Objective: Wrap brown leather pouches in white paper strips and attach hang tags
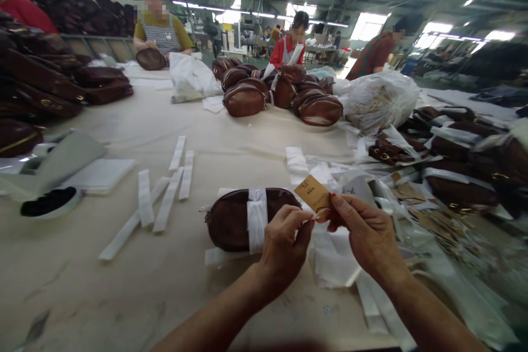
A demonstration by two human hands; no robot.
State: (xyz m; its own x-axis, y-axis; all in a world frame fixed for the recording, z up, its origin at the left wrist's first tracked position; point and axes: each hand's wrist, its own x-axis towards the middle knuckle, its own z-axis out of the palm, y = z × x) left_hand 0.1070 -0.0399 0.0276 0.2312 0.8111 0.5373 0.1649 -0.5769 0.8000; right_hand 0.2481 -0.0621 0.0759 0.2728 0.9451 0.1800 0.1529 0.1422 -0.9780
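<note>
A small dark brown leather bag (229,220) lies on the table in front of me, with a band of white tissue paper (257,220) around its middle. Over the bag's right end, my left hand (289,236) pinches a thin pale string (319,214). My right hand (367,231) is closed on a tan cardboard hang tag (312,193) with dark print, gripping its lower right edge. The string runs at the tag's lower end, between the fingers of both hands. Where it joins the tag is hidden by the fingers.
Several white paper strips (169,198) lie left of the bag. Loose tags (441,231), plastic and wrapped bags (457,187) crowd the right side. Brown bags are piled at the back (247,99) and far left (49,82). A black pad (51,202) sits at left. Other people (163,33) stand across the table.
</note>
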